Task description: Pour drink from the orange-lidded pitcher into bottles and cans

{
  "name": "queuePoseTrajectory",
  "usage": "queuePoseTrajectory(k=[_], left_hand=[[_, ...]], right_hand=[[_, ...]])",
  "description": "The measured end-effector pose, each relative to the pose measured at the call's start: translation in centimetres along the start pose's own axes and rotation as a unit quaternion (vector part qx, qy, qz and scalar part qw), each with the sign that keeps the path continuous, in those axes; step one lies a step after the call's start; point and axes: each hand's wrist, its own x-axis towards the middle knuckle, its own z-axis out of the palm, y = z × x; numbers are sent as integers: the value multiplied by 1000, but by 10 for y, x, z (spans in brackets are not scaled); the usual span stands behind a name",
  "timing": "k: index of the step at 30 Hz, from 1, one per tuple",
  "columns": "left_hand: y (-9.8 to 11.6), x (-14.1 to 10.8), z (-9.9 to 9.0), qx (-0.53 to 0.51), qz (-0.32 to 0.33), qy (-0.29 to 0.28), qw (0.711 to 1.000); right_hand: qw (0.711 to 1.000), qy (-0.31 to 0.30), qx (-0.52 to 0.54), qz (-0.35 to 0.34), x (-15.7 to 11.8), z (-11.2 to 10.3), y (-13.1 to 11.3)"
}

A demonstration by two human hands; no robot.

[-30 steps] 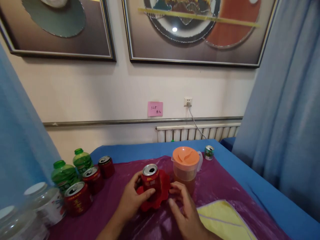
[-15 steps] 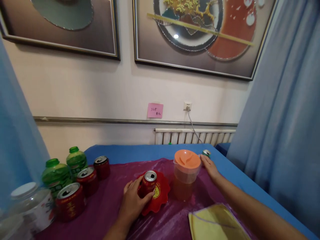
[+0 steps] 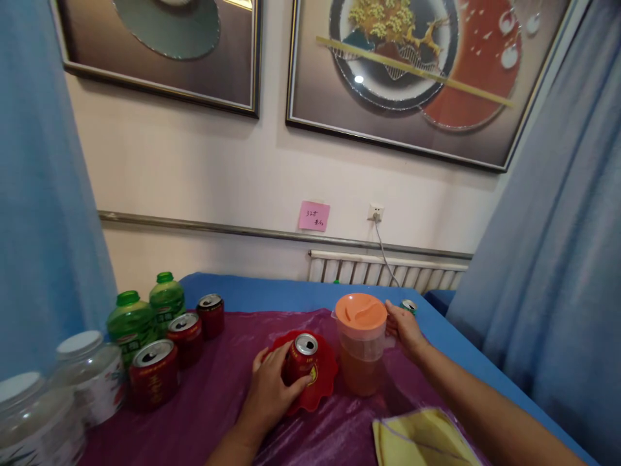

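My left hand (image 3: 276, 388) is wrapped round an opened red drink can (image 3: 305, 353), which stands upright on a red scalloped plate (image 3: 326, 382). Just to the right of the plate is a clear plastic pitcher (image 3: 361, 372) with an orange lid (image 3: 361, 311) and amber liquid inside. My right hand (image 3: 405, 328) grips the pitcher at its handle side, its fingers partly hidden behind the handle. A folded yellow cloth (image 3: 422, 437) lies in front of the pitcher.
At left stand several red cans (image 3: 154, 375), green-capped bottles (image 3: 130, 323) and white-lidded jars (image 3: 92, 375). A green can (image 3: 408, 307) is behind my right hand. Purple sheeting (image 3: 208, 401) covers part of the blue table (image 3: 262, 294). Curtains (image 3: 543, 259) hang at both sides.
The pitcher has shifted a little left, nearer the plate, with my right hand closing on its handle. My left hand stays on the red can. The whole view has turned slightly left.
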Motion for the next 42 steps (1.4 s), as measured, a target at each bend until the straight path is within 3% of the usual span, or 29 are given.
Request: queuePoseTrajectory(k=[4,11,16,42], left_hand=[[-1,-2,1,-11,-10,5,1000],[2,-4,0,-35,-18,-4,999],[4,-6,0,-50,-14,-7,999],[12,-10,-2,-86,-19,-14,996]], right_hand=[[1000,-17,-19,-3,0,13,-23],[976,-25,-210,-59,10,22,-77],[957,-49,-278,-65,11,30,-101],[919,-115,-359,-115,23,51,-86]])
